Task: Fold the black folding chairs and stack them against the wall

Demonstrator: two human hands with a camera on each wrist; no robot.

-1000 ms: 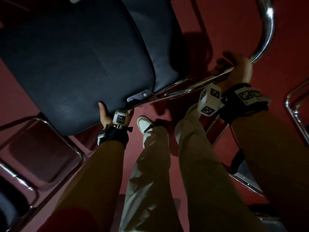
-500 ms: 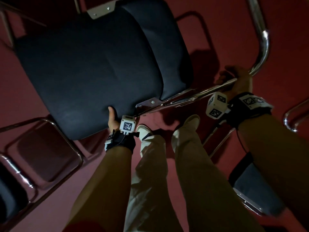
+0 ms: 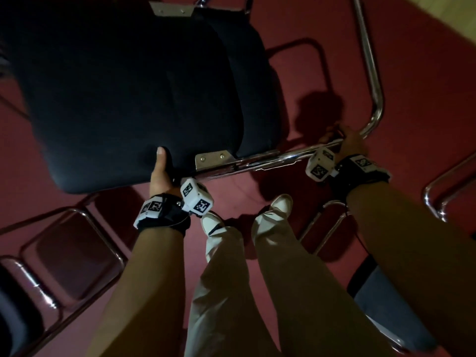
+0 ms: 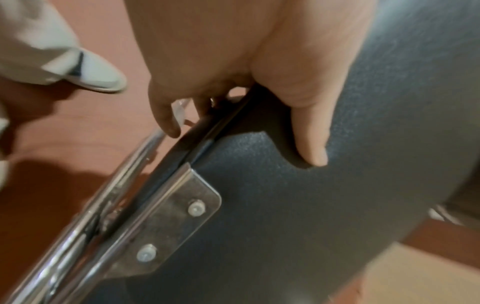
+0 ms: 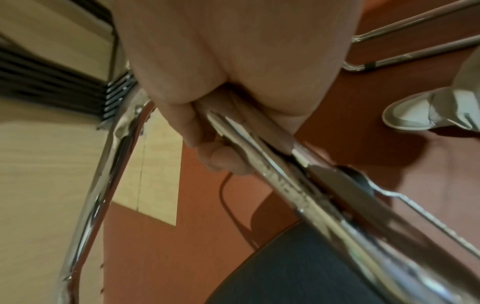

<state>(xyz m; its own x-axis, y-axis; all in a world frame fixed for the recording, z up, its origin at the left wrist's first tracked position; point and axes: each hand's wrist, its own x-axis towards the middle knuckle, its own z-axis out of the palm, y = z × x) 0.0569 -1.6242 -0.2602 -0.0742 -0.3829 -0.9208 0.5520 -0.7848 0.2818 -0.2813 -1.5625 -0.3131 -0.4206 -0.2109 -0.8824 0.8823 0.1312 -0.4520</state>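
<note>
A black folding chair [image 3: 123, 94] with a padded seat and chrome tube frame [image 3: 270, 161] is held off the red floor, folded flat with seat against backrest. My left hand [image 3: 161, 171] grips the near edge of the seat, thumb on the top face [image 4: 311, 131], other fingers curled under the edge. My right hand [image 3: 347, 143] is wrapped around the chrome tubes near the bend of the leg [image 5: 233, 131]. A stack of folded chairs [image 5: 52, 82] leans by the pale wall in the right wrist view.
More chrome-framed chairs stand around me: one at lower left [image 3: 64, 253], one at lower right [image 3: 386, 305], a frame loop at right [image 3: 443, 191]. My feet in white shoes [image 3: 280, 204] stand on the red carpet just below the held chair.
The held chair has shifted down and toward me in the head view, and its far bracket has come into sight. Both hands keep the same holds.
</note>
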